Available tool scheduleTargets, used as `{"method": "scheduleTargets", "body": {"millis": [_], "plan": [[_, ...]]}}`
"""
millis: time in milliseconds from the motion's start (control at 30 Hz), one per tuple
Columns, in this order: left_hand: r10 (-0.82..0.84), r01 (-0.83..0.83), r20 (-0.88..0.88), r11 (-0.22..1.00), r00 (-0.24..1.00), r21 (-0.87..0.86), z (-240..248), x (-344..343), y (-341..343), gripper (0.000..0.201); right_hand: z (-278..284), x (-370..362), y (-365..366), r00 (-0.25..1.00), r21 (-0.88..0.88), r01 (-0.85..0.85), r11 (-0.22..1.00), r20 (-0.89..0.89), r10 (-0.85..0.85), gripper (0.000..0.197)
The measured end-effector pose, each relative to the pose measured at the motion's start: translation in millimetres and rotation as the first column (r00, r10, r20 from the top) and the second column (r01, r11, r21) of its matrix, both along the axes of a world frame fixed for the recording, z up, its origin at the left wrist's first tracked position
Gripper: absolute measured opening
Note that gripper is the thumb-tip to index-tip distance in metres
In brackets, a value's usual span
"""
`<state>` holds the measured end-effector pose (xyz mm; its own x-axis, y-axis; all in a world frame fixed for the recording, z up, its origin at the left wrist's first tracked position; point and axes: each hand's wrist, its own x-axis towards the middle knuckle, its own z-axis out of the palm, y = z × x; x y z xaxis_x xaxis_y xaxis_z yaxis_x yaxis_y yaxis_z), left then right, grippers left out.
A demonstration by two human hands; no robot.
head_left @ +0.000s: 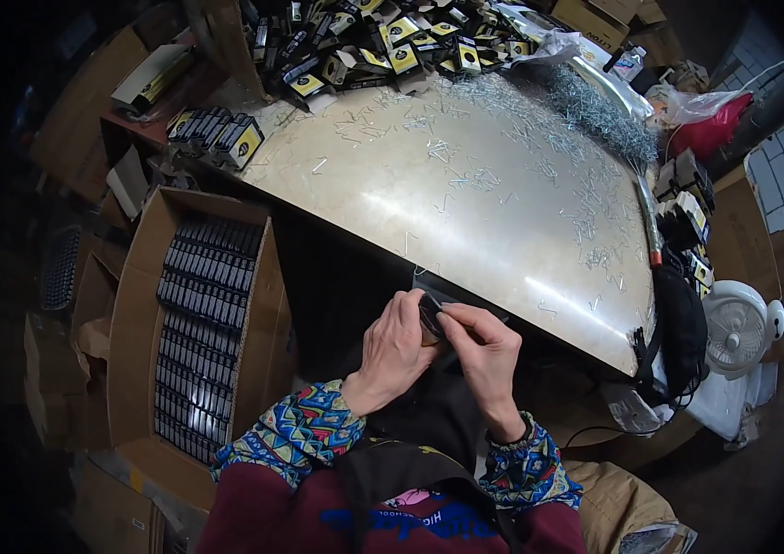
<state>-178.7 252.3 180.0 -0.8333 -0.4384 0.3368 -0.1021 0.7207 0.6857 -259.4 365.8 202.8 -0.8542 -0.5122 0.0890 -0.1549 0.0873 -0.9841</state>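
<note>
At the table's near edge, my left hand [394, 343] is closed round a small black carton [430, 312], mostly hidden by my fingers. The thumb and fingertips of my right hand [487, 349] pinch at the carton's upper right edge. Whether a smaller piece sits between those fingertips, I cannot make out. Just beyond my hands, a bent wire hook [422, 270] lies at the edge of the metal tabletop [392, 203]. More wire hooks [586, 222] are scattered over the right and far parts, thickening into a heap [595, 102] at the far right.
On my left stands an open cardboard box [138, 351] with rows of black cartons [196, 342]. Black-and-yellow cartons [401, 46] pile up at the table's far side; several more [226, 137] stand at its left corner. A white fan [741, 328] and black bag [678, 323] are at right.
</note>
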Motion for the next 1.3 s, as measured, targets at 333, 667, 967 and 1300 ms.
{"method": "scheduleTargets", "body": {"millis": [333,667,967,1300], "plan": [[-0.091,0.080,0.054,0.979,0.994,0.187,13,-12,-9,0.059,-2,-14,5,0.795,0.111,-0.063,0.992,-0.595,0.117,0.023],[-0.145,0.156,-0.188,0.987,0.971,0.044,6,-108,-39,0.043,-15,-81,-15,0.978,-0.122,0.073,0.990,-0.184,-0.095,0.029],[0.218,-0.079,0.067,0.598,0.974,-0.797,37,-107,-304,0.044,-34,-186,-88,0.533,0.612,0.115,0.782,-0.703,0.472,0.041],[0.107,0.394,0.524,0.539,0.845,-0.745,40,-164,-411,0.054,-31,-282,14,0.820,0.817,0.323,0.478,-0.494,0.288,0.055]]}}
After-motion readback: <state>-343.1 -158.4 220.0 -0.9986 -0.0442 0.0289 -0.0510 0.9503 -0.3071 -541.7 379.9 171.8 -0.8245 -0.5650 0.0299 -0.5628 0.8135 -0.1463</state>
